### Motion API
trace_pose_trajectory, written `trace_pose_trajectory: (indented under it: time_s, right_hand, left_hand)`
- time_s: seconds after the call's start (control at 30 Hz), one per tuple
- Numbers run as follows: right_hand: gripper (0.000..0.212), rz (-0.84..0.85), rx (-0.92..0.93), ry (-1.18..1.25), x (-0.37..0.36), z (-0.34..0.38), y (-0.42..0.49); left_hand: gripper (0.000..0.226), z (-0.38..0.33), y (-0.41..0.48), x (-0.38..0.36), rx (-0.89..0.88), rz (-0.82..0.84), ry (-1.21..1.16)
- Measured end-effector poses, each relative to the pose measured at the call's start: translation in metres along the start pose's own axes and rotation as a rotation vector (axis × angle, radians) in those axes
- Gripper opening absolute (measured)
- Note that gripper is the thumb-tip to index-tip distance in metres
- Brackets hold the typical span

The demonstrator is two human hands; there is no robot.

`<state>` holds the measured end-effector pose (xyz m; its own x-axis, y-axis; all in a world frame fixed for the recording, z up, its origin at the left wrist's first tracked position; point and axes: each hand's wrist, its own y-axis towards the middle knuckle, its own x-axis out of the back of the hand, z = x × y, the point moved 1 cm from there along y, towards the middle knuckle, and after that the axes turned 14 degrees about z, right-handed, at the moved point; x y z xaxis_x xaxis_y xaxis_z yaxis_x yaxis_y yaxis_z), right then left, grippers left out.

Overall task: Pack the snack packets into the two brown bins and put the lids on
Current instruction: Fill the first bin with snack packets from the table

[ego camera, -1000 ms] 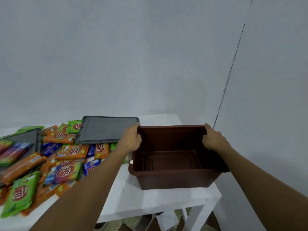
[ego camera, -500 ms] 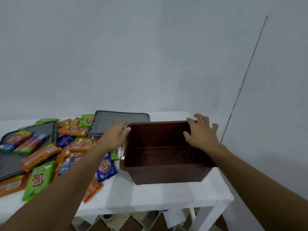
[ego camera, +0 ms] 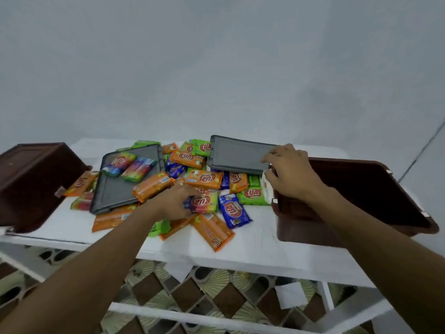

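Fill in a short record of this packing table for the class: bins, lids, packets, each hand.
Bins: left brown bin tilted at the left end of the white table; right brown bin at the right end, no packets seen inside.
Lids: left grey lid carries packets; right grey lid lies on packets.
Packets: snack packets heaped mid-table.
Left hand: on a rainbow packet; hold unclear.
Right hand: pinches the right grey lid's edge.

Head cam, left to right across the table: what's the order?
Left brown bin → first grey lid → left hand → second grey lid → right hand → right brown bin.
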<state>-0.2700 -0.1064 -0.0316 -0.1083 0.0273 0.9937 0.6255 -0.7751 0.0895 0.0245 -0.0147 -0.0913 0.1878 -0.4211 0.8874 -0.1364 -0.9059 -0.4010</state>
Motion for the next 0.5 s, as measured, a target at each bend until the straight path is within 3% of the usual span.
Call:
trace_pose_trajectory:
  time_s: [0.13, 0.27, 0.37, 0.5]
  right_hand:
    - [0.026, 0.187, 0.03, -0.137, -0.013, 0.061, 0.025]
    - [0.014, 0.454, -0.075, -0.2, -0.045, 0.102, 0.034]
    - [0.033, 0.497, -0.198, -0.123, -0.069, 0.111, 0.039]
    - [0.067, 0.479, -0.349, -0.001, -0.089, 0.118, 0.046]
  left_hand:
    - [0.068, 0.015, 0.006, -0.006, -0.047, -0.008, -0.003]
    - [0.085, 0.027, 0.014, 0.0, -0.089, -0.045, 0.076]
    - [0.096, 0.039, 0.013, 0.008, -0.112, -0.057, 0.089]
    - [0.093, 0.052, 0.013, 0.015, -0.131, -0.055, 0.093]
